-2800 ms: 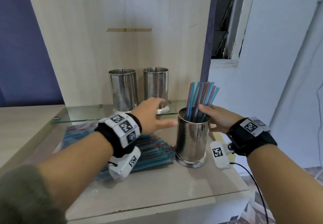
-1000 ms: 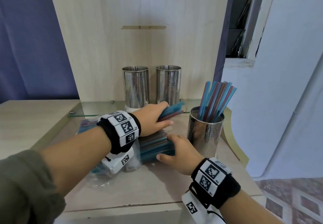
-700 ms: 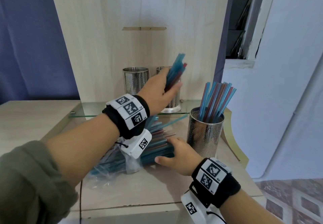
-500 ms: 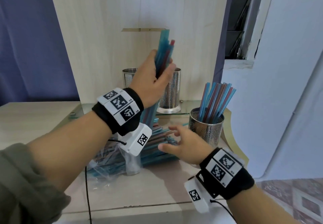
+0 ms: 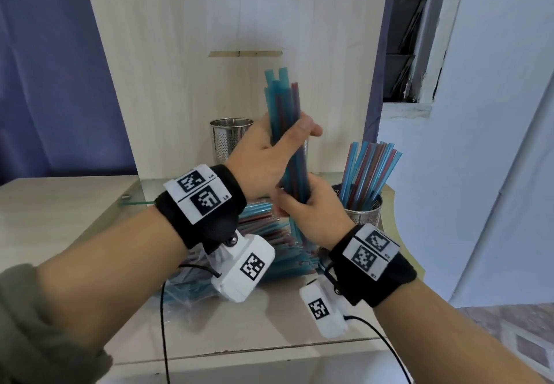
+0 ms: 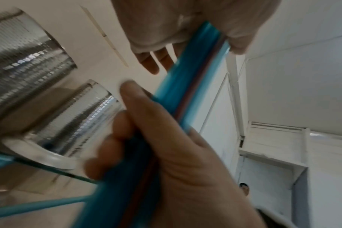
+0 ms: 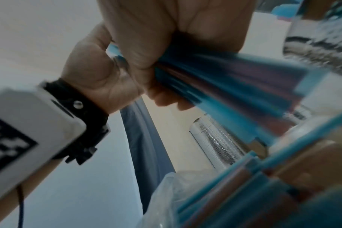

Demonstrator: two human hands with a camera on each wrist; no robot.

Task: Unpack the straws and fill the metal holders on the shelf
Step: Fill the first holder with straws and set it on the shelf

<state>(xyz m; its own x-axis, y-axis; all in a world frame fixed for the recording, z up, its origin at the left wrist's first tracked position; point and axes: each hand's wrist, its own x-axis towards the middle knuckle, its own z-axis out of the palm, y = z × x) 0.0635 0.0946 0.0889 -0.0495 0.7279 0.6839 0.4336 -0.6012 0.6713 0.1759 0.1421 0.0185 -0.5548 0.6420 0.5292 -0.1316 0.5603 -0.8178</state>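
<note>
An upright bundle of blue and red straws [image 5: 280, 96] is gripped by both hands above the table. My left hand [image 5: 287, 136] wraps its middle, thumb across the front, and my right hand [image 5: 295, 202] curls round its lower part. In the left wrist view the left hand [image 6: 146, 138] grips the straws [image 6: 193, 74]. The right wrist view, though blurred, shows the bundle [image 7: 224, 86] too. One empty perforated metal holder [image 5: 229, 140] stands on the glass shelf [image 5: 135, 203]; a second holder [image 5: 305, 151] is mostly hidden behind my hand. A third holder [image 5: 364, 214] on the table holds straws [image 5: 370, 170].
A torn clear plastic bag [image 5: 186, 296] with a pile of loose straws [image 5: 269, 233] lies on the table behind my wrists. A wooden back panel [image 5: 239, 24] rises behind the shelf. The table's front edge [image 5: 239, 350] is near, with a white wall at right.
My left hand lifted a bundle of straws from the pile and stood it upright. My right hand left the pile and took hold of the bundle's lower part.
</note>
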